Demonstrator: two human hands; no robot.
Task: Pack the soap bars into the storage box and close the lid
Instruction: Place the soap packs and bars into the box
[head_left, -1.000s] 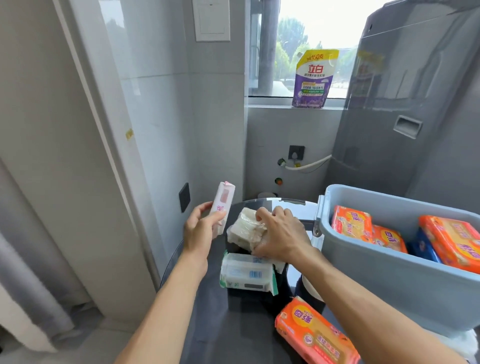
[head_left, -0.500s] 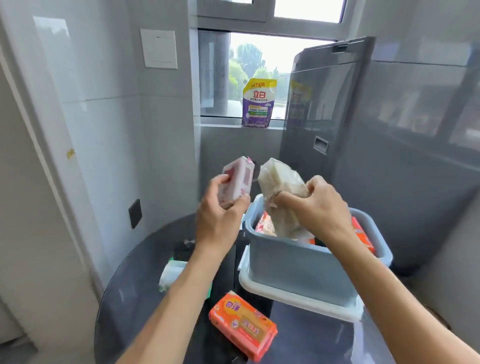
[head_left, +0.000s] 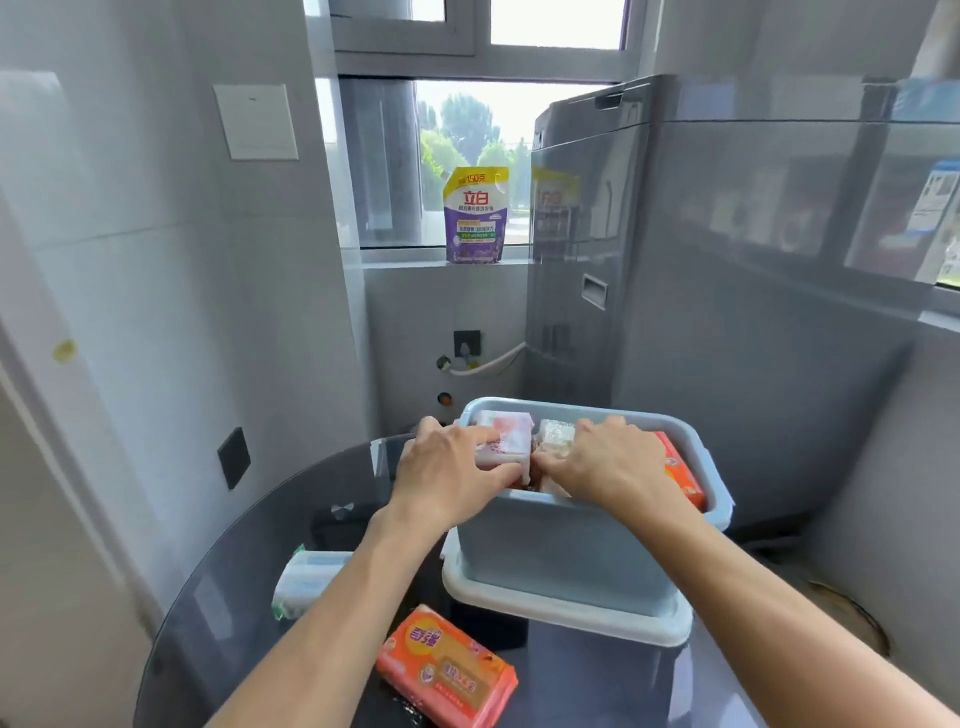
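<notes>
A pale blue storage box (head_left: 561, 551) stands on its white lid (head_left: 566, 608) on a round glass table (head_left: 228, 587). My left hand (head_left: 447, 475) grips a pink-and-white soap bar (head_left: 506, 434) at the box's left rim. My right hand (head_left: 613, 465) holds a clear-wrapped white soap bar (head_left: 556, 434) just inside the box. An orange soap pack (head_left: 680, 475) lies in the box at the right. Another orange soap pack (head_left: 447, 667) and a white-and-green soap pack (head_left: 306, 577) lie on the table.
A tall grey washing machine (head_left: 727, 291) rises behind and right of the box. A purple detergent pouch (head_left: 475, 215) stands on the window sill. Tiled walls close in on the left, with a dark socket (head_left: 234, 457). The table edge curves at the left.
Both hands carried their soap bars from the table over to the box and lowered them to its opening. The view swung right and downward toward the box.
</notes>
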